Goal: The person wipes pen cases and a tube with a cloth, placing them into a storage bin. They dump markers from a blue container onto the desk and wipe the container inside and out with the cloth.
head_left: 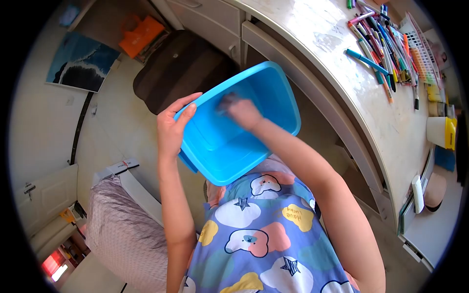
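A blue plastic storage bin (220, 158) sits tilted at my lap, its open side facing me. My left hand (172, 124) grips its left rim, with the thumb over the edge and the fingers on the outer side. Inside the bin, my right hand (240, 111) is near the inner wall and blurred by motion. Its fingers look curled around something small and greyish, too smeared to name. The bin's inside shows nothing else but bare blue plastic.
On the white desk (337, 53) to the right lies a pile of markers (383, 46) beside a white basket (420, 49). A dark brown striped seat (185, 68) stands ahead. A bed with a pinkish cover (122, 229) is at left; an orange bag (141, 36) stands farther back.
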The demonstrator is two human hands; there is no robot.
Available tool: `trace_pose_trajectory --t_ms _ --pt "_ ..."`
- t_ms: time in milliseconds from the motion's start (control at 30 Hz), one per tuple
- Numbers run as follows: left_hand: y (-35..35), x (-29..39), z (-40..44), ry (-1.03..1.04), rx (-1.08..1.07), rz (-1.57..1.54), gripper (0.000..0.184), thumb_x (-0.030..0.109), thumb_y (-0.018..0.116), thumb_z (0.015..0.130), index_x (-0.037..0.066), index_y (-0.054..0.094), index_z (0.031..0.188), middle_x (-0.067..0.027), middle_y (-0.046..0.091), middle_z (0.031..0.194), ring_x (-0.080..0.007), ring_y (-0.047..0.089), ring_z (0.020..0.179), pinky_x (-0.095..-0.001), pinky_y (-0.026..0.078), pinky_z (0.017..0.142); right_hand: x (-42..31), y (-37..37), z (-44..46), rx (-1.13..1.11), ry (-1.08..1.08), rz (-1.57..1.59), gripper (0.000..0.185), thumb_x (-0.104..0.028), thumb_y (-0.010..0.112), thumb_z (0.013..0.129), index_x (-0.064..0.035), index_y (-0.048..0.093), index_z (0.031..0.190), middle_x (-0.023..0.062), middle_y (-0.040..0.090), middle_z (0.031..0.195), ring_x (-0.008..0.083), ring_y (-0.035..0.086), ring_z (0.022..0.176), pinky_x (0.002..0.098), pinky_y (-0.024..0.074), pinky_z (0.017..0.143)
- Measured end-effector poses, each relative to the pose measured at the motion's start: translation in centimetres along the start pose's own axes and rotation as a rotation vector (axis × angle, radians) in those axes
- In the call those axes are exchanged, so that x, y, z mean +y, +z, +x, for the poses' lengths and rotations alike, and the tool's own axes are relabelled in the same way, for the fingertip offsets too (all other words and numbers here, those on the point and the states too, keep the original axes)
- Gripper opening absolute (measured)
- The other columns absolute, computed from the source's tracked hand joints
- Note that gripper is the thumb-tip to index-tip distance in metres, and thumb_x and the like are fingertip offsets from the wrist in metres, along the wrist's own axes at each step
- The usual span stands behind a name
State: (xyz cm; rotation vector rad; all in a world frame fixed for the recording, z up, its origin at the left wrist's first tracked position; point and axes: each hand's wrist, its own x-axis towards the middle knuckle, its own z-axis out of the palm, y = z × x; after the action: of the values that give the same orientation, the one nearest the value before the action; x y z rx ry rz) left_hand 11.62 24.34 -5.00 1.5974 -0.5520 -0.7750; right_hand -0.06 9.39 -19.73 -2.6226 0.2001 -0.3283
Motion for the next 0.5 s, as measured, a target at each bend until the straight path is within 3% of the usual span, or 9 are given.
trace_pose_trajectory --t_ms 100,200,300,333,433,500 --pt "0.0 -0.6 0.0 -0.007 0.024 -0.034 0.028 0.017 0.066 0.089 0.0 0.069 0.112 -0.0033 0.068 0.09 -0.0075 0.059 0.08 -0.0217 0.048 0.075 2.2 -2.0 0.9 0.04 0.396 0.087 0.031 -0.011 0.07 0.075 -0.0107 0.065 0.106 0.0087 0.064 0.105 0.0337 0.06 0.104 0.0413 0.0531 0.082" --pt "0.2 -0.5 0.1 -0.011 0.002 -0.059 0.028 0.016 0.066 0.089 0.0 0.069 0.112 -0.0027 0.067 0.09 -0.0071 0.059 0.078 -0.0213 0.048 0.073 0.8 -2.5 1.0 0.22 0.706 0.397 0.03 -0.013 0.07 0.076 -0.0069 0.062 0.104 0.0141 0.059 0.113 0.0368 0.056 0.106 0.0453 0.0513 0.085" --pt "0.0 -0.6 0.1 -0.015 -0.02 -0.065 0.029 0.016 0.067 0.088 0.0 0.068 0.112 -0.0056 0.068 0.094 -0.0096 0.061 0.081 -0.0233 0.05 0.075 -1.3 -2.2 -0.8 0.079 0.401 0.286 0.039 -0.013 0.074 0.072 -0.0042 0.059 0.107 0.0194 0.049 0.128 0.0394 0.05 0.114 0.0455 0.0486 0.092" --pt "0.0 -0.6 0.1 -0.016 -0.027 -0.061 0.029 0.016 0.067 0.088 0.0 0.068 0.112 -0.0071 0.069 0.096 -0.0108 0.063 0.082 -0.0243 0.051 0.076 -2.1 -2.3 -1.5 -0.045 0.253 0.132 0.039 -0.012 0.066 0.079 -0.0051 0.058 0.117 0.0192 0.039 0.14 0.0411 0.042 0.124 0.0456 0.0441 0.101" --pt "0.2 -0.4 0.1 -0.005 -0.037 -0.085 0.029 0.017 0.067 0.087 0.0 0.069 0.111 -0.0068 0.069 0.095 -0.0106 0.063 0.082 -0.024 0.051 0.076 -2.4 -2.0 -2.7 -0.179 -0.08 -0.263 0.04 -0.009 0.055 0.086 -0.0049 0.055 0.126 0.0198 0.04 0.139 0.0393 0.039 0.13 0.046 0.0399 0.106" --pt "0.2 -0.6 0.2 0.0 -0.022 -0.097 0.029 0.017 0.067 0.088 0.0 0.069 0.111 -0.0068 0.069 0.095 -0.0105 0.063 0.082 -0.0242 0.051 0.076 -1.3 -1.9 -2.7 -0.224 0.014 -0.28 0.047 -0.006 0.053 0.086 -0.0041 0.05 0.133 0.0194 0.039 0.141 0.0402 0.037 0.133 0.0433 0.0408 0.107"
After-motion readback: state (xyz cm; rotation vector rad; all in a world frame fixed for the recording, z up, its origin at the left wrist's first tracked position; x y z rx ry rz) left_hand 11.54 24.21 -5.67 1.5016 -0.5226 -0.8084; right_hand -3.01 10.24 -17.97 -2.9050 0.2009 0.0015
